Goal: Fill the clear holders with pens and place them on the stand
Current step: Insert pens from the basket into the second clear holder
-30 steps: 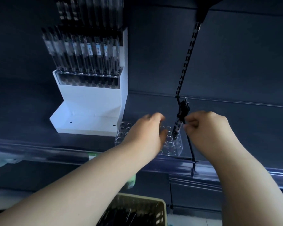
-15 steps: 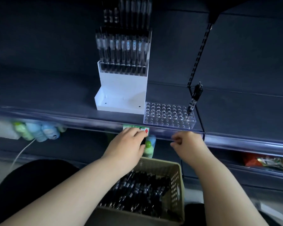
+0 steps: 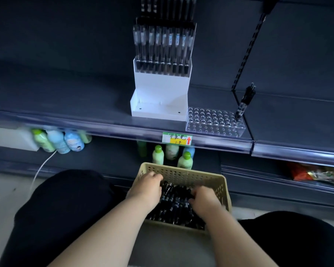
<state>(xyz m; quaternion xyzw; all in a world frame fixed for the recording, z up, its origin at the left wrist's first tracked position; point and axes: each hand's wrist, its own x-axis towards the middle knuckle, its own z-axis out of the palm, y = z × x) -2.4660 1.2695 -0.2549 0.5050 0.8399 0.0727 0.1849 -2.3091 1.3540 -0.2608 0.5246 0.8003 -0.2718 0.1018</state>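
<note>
A beige basket (image 3: 183, 175) full of black pens (image 3: 174, 203) sits between my knees. Both hands are inside it. My left hand (image 3: 148, 188) curls its fingers down into the pens at the basket's far left. My right hand (image 3: 205, 198) curls its fingers round pens on the right side. On the shelf above lies a clear holder (image 3: 210, 122) with many bare holes; a few pens (image 3: 244, 103) stand in its far right corner. Left of it is the white stand (image 3: 160, 93), whose upper tier carries a clear holder filled with pens (image 3: 162, 49).
The shelf's front rail bears a green and yellow price tag (image 3: 176, 138). Small bottles (image 3: 158, 154) stand on the lower shelf behind the basket, with more bottles (image 3: 58, 140) to the left. A slotted upright (image 3: 247, 49) rises behind the holder. Snack packets (image 3: 316, 175) lie at the lower right.
Both hands have left the clear holder and dropped from shelf level into the basket of pens. The view has tilted down; the pens stay standing in the holder's corner.
</note>
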